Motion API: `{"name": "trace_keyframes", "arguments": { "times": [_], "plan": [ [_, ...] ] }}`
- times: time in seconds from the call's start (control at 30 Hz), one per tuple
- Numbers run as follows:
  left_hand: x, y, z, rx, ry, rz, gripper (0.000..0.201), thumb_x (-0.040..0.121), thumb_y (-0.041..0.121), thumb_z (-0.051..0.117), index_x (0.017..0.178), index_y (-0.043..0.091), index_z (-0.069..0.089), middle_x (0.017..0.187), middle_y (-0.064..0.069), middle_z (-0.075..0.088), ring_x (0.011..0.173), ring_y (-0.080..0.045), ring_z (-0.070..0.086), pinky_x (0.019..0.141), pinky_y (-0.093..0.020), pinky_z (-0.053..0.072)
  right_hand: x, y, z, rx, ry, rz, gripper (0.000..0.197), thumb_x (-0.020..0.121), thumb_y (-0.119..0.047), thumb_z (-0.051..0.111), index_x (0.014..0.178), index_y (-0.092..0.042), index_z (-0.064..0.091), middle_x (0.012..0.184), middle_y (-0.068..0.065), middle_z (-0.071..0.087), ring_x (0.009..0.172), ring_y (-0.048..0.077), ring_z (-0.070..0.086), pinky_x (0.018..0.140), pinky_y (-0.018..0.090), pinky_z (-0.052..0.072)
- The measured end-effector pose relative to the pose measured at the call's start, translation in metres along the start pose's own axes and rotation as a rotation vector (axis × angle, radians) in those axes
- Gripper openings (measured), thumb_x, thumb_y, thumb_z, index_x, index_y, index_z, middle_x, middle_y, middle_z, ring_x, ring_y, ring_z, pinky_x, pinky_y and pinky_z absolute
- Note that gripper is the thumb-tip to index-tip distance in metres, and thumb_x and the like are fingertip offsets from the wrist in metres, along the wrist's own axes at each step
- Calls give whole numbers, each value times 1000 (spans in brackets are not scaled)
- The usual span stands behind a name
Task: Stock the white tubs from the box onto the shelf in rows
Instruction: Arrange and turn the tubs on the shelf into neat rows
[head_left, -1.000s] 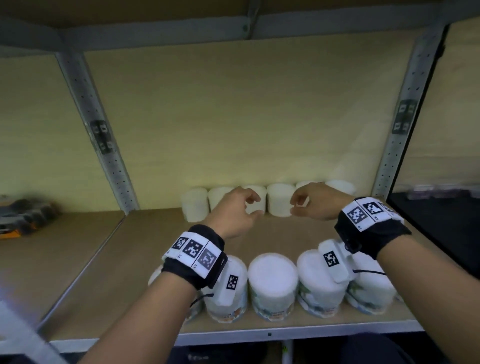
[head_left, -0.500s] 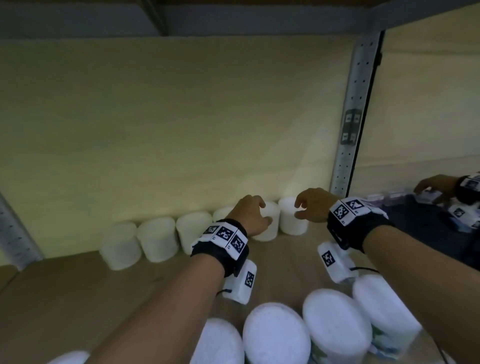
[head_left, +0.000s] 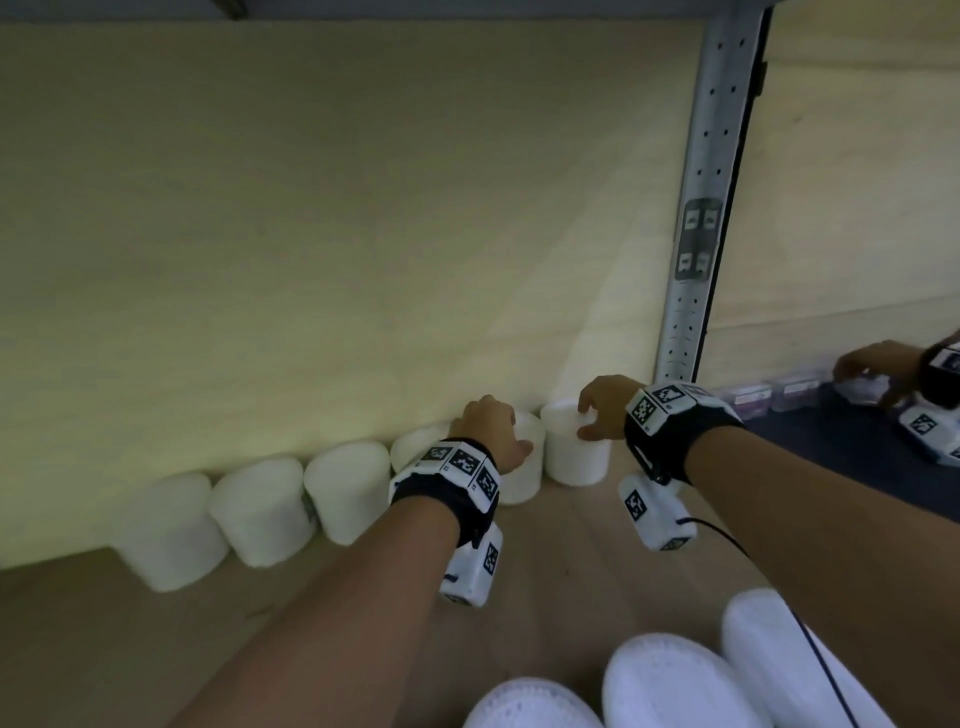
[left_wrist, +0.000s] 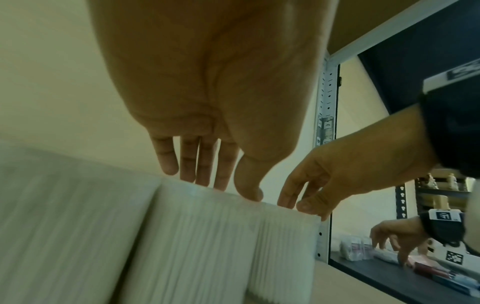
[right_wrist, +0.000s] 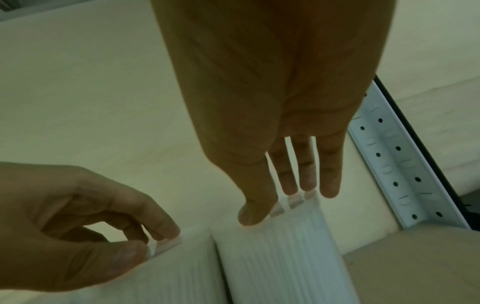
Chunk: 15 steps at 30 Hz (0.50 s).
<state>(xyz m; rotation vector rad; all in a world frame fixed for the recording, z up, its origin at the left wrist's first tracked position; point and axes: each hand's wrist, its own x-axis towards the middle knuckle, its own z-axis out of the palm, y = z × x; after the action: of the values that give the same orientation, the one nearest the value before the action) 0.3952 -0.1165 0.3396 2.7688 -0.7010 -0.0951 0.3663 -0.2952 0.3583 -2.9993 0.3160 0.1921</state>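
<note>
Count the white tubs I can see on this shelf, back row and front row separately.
Back-row white tubs: 6
Front-row white tubs: 3 in view, cut off by the picture's edge
Total: 9

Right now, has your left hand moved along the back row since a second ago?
Yes. The left hand shifted right, toward the upright: from the third tub to the fifth tub, beside the end tub under the right hand.
</note>
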Motion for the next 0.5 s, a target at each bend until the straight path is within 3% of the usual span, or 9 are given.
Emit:
{"name": "trace_keyframes", "arguments": {
  "times": [0.37, 0.5],
  "plan": [
    [-1, -5, 6, -15, 12, 37, 51, 90, 38, 58, 130, 6, 54, 132, -12, 45, 126, -30, 43, 105, -45, 40, 0, -2, 0, -7, 31, -18, 48, 86, -34, 65, 126, -8, 56, 132, 10, 53, 121, 27, 52, 101, 34, 44],
    [0, -7, 7, -20, 14, 40, 51, 91, 39, 57, 131, 7, 53, 132, -12, 45, 126, -30, 42, 105, -45, 40, -4, -6, -2, -18, 9, -13, 42, 86, -21, 64, 124, -4, 59, 130, 13, 58, 118, 28, 56, 100, 35, 48]
  ]
}}
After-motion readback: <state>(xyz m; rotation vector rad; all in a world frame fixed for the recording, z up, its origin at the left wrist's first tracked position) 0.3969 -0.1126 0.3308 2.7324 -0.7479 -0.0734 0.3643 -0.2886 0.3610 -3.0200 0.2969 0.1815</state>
